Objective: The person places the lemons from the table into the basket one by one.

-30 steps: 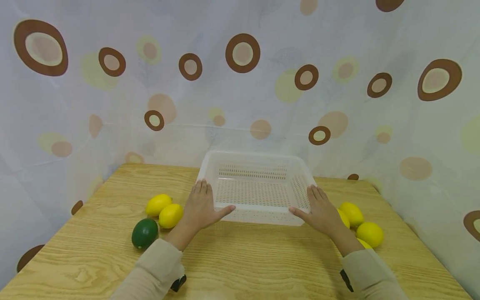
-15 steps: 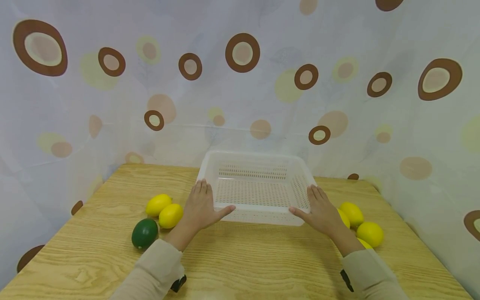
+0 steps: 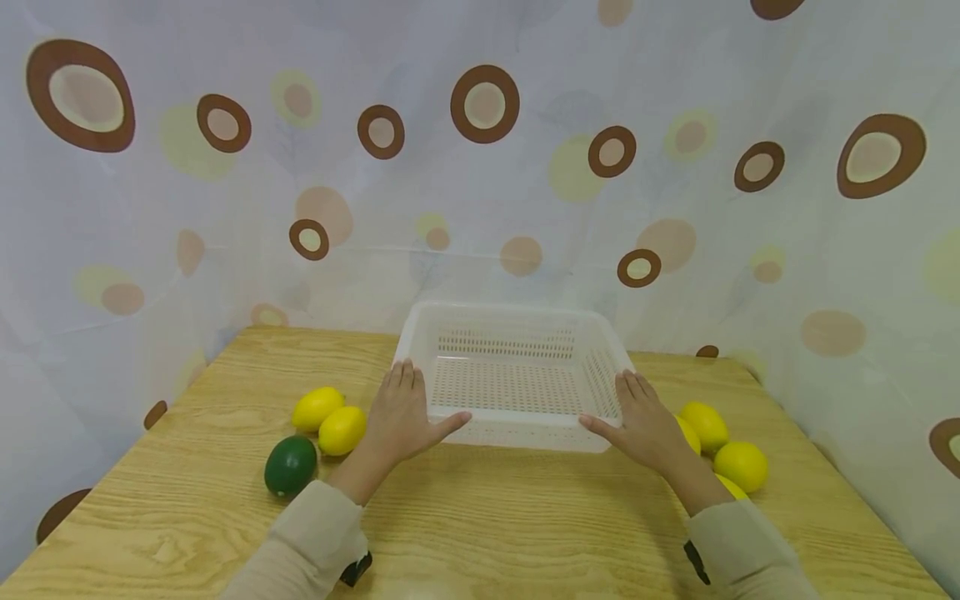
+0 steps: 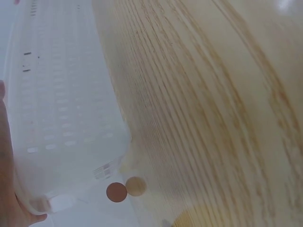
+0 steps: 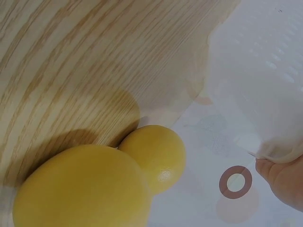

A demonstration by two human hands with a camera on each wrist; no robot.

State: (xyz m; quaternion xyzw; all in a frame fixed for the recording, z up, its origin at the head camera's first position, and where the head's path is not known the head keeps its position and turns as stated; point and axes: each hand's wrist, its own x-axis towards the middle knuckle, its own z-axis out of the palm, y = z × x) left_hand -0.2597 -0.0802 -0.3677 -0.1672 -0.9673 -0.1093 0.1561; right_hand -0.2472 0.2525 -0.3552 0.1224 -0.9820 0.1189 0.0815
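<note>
A white plastic basket [image 3: 502, 429] with slotted walls and a perforated bottom stands toward the back of the wooden table, nothing inside it. My left hand [image 3: 397, 417] holds its near left corner, thumb along the front rim and fingers over the side rim. At the near right corner my right hand [image 3: 641, 425] grips in the same manner. In the left wrist view, part of the left hand [image 4: 7, 175] shows at the rim of the basket [image 4: 71, 113]. The right wrist view has fingertips [image 5: 267, 170] of the right hand at the rim.
Two lemons [image 3: 342, 431] and a dark green, lemon-shaped fruit [image 3: 290, 467] lie left of my left hand. Several lemons [image 3: 741, 467] sit beside my right wrist, some partly hidden by the forearm. A patterned curtain [image 3: 480, 200] surrounds the table [image 3: 510, 525] at the back and sides.
</note>
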